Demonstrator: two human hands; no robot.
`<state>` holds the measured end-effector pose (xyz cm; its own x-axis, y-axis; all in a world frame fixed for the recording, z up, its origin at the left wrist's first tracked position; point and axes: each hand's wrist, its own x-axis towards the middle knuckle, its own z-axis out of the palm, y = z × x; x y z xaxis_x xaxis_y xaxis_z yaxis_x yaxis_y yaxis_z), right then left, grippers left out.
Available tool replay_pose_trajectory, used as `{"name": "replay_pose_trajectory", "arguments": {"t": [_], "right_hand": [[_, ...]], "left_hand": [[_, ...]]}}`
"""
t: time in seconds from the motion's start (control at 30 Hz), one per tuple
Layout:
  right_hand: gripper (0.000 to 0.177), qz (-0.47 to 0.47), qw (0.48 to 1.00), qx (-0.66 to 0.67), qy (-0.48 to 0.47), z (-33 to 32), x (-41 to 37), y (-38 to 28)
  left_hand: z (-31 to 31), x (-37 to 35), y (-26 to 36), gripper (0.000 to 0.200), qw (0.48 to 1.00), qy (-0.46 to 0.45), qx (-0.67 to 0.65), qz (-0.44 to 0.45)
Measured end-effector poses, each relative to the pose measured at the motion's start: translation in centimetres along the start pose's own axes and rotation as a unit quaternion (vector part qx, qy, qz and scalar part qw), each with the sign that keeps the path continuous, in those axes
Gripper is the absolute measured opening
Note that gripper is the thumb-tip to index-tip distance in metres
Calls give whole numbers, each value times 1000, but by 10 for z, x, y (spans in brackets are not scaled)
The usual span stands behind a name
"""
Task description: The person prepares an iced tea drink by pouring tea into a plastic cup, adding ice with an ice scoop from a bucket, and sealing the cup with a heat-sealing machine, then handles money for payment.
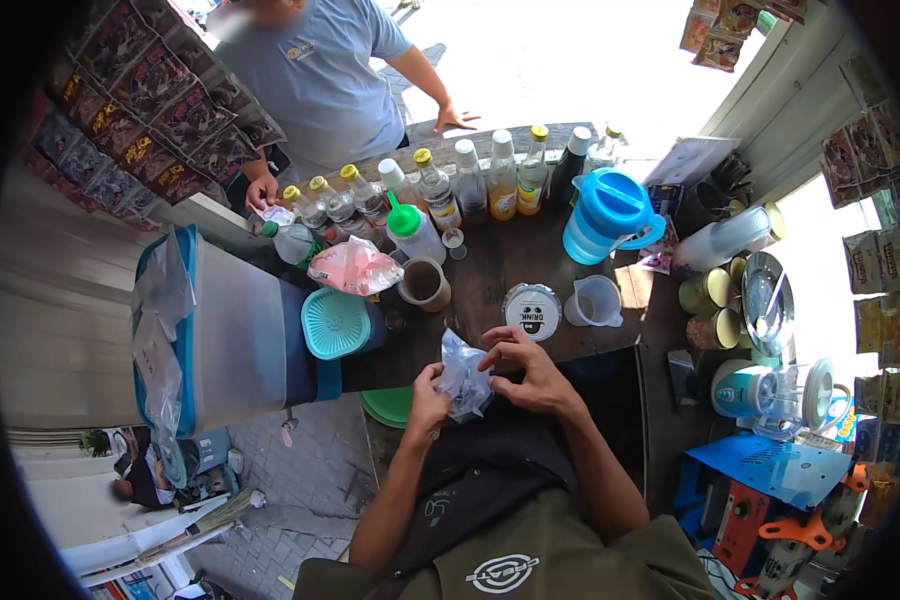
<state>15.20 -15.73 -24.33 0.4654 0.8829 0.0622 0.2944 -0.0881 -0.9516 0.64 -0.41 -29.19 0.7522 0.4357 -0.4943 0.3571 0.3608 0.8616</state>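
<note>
My left hand (pixel 429 402) is closed on the left side of a crumpled, whitish clear plastic bag (pixel 462 378), held in front of my body at the counter's near edge. My right hand (pixel 533 375) is on the bag's other side, its fingers apart and bent, with the fingertips right at the bag's edge. Beyond the hands on the dark counter (pixel 515 262) sit a round lid sealer roll or tub top marked "DRINK" (pixel 532 312), a clear measuring jug (pixel 593 301) and a brown-tinted plastic cup (pixel 425 285).
Bottles (pixel 435 190) line the counter's far side, with a blue pitcher (pixel 610 217) at their right. A turquoise basket (pixel 336 323) and a large lidded container (pixel 235 320) stand left. Across the counter is a person (pixel 320 85). A blender (pixel 770 395) stands right.
</note>
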Motion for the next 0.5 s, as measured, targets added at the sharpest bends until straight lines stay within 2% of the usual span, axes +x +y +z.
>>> {"name": "replay_pose_trajectory", "arguments": {"t": [0.03, 0.07, 0.1, 0.13, 0.2, 0.23, 0.27, 0.33, 0.37, 0.43, 0.5], "right_hand": [[53, -2, 1000, 2, -1, -9, 11, -4], [58, 28, 979, -184, 85, -17, 21, -13], [63, 57, 916, -360, 168, -23, 29, -16], [63, 57, 917, -357, 165, -26, 33, -3], [67, 100, 872, -472, 78, -27, 41, 20], [68, 199, 884, -420, -47, -37, 49, 20], [68, 196, 885, -419, -47, -39, 51, 18], [67, 243, 900, -361, 12, -46, 51, 11], [67, 241, 900, -363, 12, -53, 49, 6], [65, 215, 937, -241, 130, -69, 34, -31], [63, 194, 948, -199, 153, -83, 22, -62]], "left_hand": [[-8, 8, -23, 37, 1000, 2, 1, 1], [-19, 15, -46, 33, 994, 34, -53, -89], [-24, 18, -58, 29, 976, 65, -106, -177], [-19, 17, -56, 29, 976, 69, -106, -179], [-9, 12, -57, 30, 945, 64, -193, -256], [-3, 15, -57, 32, 943, 60, -180, -274], [2, 18, -56, 32, 943, 62, -180, -273], [16, 23, -49, 35, 916, 45, -285, -280], [25, 26, -46, 37, 927, 35, -273, -255], [42, 36, -33, 37, 919, 36, -297, -256], [57, 50, -30, 37, 919, 20, -313, -238]]}}
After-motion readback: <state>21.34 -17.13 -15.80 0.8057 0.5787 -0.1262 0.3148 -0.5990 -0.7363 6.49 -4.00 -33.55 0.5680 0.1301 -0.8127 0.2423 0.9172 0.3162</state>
